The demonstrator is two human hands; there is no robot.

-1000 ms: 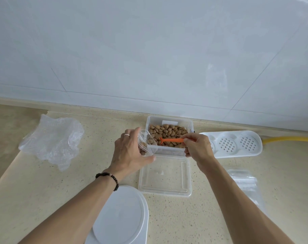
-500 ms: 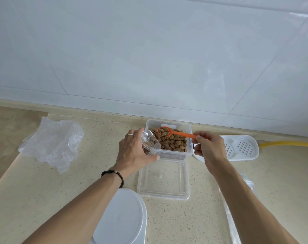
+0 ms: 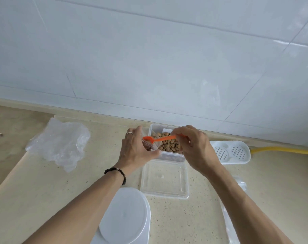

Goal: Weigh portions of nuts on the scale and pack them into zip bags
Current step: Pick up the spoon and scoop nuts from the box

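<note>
Your right hand (image 3: 196, 148) has swung the orange scoop (image 3: 157, 138) off the nut box (image 3: 167, 143) and turned its bowl over the mouth of the small clear zip bag (image 3: 149, 146), which your left hand (image 3: 135, 152) holds tilted against the box's left wall. Half a second ago the bowl sat loaded above the nuts (image 3: 169, 144); a second ago it lay down among them. So one scoopful looks to be going into the bag now, a few nuts showing dark inside it.

Your right grip pinches the scoop handle between thumb and fingertips; your left grip is curled round the bag. The box's lid (image 3: 164, 178) lies just in front of the box on the table (image 3: 35, 191), and the white scale (image 3: 125, 217) sits nearer you, its platform bare, so weighing still lies ahead. The view has also tipped upward toward the wall.
</note>
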